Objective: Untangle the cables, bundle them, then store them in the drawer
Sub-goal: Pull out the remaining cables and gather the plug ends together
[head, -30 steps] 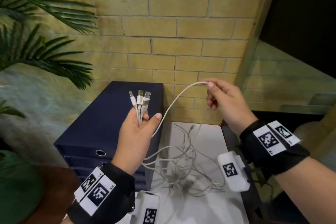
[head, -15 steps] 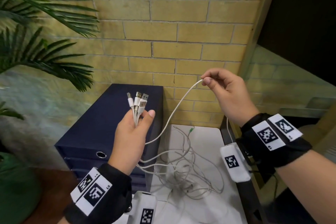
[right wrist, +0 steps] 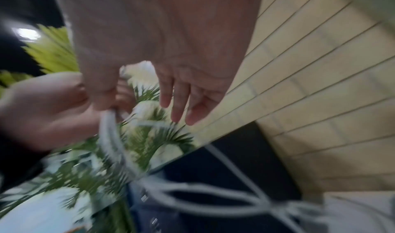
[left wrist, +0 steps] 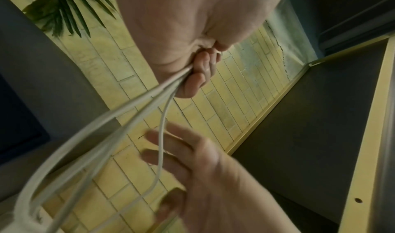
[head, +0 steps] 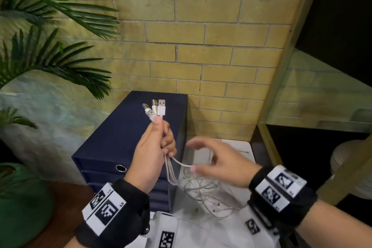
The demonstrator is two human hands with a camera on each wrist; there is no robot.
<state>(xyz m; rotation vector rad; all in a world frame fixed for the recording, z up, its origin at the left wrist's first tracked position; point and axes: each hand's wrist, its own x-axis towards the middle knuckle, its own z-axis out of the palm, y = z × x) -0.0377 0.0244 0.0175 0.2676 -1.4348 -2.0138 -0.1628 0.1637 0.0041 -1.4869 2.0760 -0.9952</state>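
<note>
Down and to the left has gone the right hand; before, it held one cable high by the wall. Now it is just beside the left hand. Its thumb touches one white cable, and the other fingers are spread out straight. The picture is blurry, so the pinch cannot be made out for sure.

The left hand holds the cables tight in a fist, with the plugs sticking up. The cables run down from the fist to a messy pile on the white tabletop, near its back left corner by the blue drawer box.

The loose cable lies below the fist and to its right, so the right hand is nearer.
</note>
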